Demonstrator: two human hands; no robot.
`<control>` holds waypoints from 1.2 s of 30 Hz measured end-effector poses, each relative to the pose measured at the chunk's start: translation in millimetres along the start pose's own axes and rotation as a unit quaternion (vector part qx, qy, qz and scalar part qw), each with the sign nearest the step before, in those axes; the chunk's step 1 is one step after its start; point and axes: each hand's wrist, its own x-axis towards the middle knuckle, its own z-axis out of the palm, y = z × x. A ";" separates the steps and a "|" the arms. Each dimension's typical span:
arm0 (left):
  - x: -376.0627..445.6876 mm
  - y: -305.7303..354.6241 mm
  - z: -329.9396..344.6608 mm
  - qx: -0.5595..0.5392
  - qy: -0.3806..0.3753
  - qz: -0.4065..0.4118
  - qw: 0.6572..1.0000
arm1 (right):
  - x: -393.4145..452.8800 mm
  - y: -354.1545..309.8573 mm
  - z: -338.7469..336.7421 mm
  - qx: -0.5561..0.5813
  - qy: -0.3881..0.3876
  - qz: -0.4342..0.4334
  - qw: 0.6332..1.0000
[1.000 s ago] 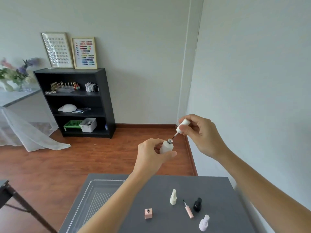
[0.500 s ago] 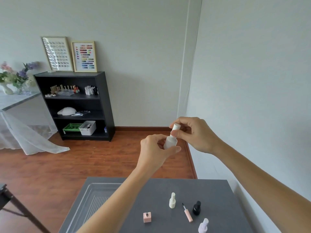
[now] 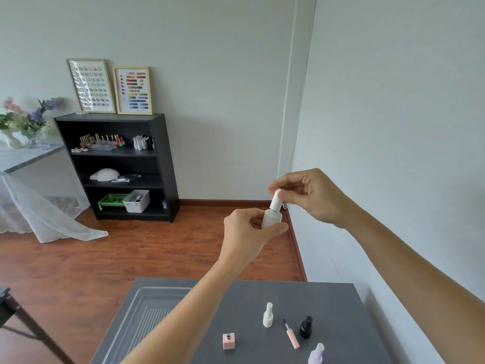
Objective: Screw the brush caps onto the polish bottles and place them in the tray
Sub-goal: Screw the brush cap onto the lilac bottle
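Note:
My left hand (image 3: 248,233) holds a white polish bottle (image 3: 271,219) upright in the air above the table. My right hand (image 3: 312,197) pinches the white brush cap (image 3: 276,199), which sits on the bottle's neck. On the grey table (image 3: 336,306) stand a cream capped bottle (image 3: 268,315), a black capped bottle (image 3: 306,327) and a lilac capped bottle (image 3: 316,354). A pink square bottle (image 3: 228,341) stands open, with its pink brush cap (image 3: 291,336) lying to its right. The clear tray (image 3: 147,313) lies at the table's left, under my left forearm.
The table meets a white wall (image 3: 393,179) on the right. Beyond it is wooden floor, a black shelf unit (image 3: 118,166) with polish bottles and bins, and a draped table (image 3: 23,158) with flowers at the far left. A dark stand (image 3: 15,311) shows at the lower left.
The brush went down into the white bottle and the cap now sits on its neck. My right hand moved closer to my left, and both rose slightly.

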 end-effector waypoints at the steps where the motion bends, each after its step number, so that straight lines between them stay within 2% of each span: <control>1: -0.6 -0.4 1.5 -0.001 -0.002 0.001 1.000 | 0.7 -0.6 0.8 -0.011 0.021 0.000 1.000; 4: -1.9 -2.6 4.1 -0.007 -0.011 -0.003 1.000 | 2.4 -3.8 6.1 -0.083 0.071 0.002 0.994; 6: -2.7 -4.1 4.9 -0.009 -0.019 0.001 1.000 | 3.4 -3.7 11.9 -0.176 0.098 0.012 0.979; 9: -3.3 -3.6 7.1 -0.003 -0.024 0.009 1.000 | 4.4 0.8 19.1 -0.261 0.093 0.022 0.961; 11: -2.7 -3.5 7.2 -0.002 -0.017 0.007 1.000 | 3.0 3.2 14.1 -0.210 0.039 0.033 0.976; 13: -1.6 -4.6 6.2 0.000 -0.011 0.004 1.000 | -0.8 4.7 6.2 -0.108 -0.035 0.031 0.993; 15: -1.4 -6.0 5.9 0.003 -0.009 0.006 1.000 | -5.3 7.9 -1.6 -0.020 -0.070 0.021 0.997; 18: -3.6 -5.9 11.3 0.014 -0.014 0.012 1.000 | -7.4 10.0 -3.4 -0.022 -0.011 0.011 1.000; 21: -6.5 -5.0 20.3 0.015 -0.014 0.011 1.000 | -8.5 13.0 2.9 -0.123 0.089 0.019 0.988; 23: -7.9 -4.6 25.8 0.019 -0.014 0.008 1.000 | -11.9 17.5 5.3 -0.185 0.124 0.013 0.975; 25: -9.6 -3.9 29.4 0.015 -0.014 0.001 1.000 | -16.5 19.9 -0.6 -0.180 0.107 0.009 0.978; 28: -11.7 -3.2 33.3 0.003 -0.007 -0.016 1.000 | -22.9 23.7 -14.7 -0.037 -0.021 0.030 0.999; 30: -13.7 -2.3 36.4 0.006 -0.001 -0.016 1.000 | -28.1 28.3 -19.8 0.039 -0.061 0.024 0.997; 33: -18.8 0.5 43.0 0.012 0.002 -0.012 1.000 | -31.9 32.2 -22.1 0.052 -0.013 0.015 0.998; 36: -25.3 3.1 48.8 0.015 0.006 -0.011 1.000 | -35.4 31.7 -15.9 -0.004 0.057 0.019 0.998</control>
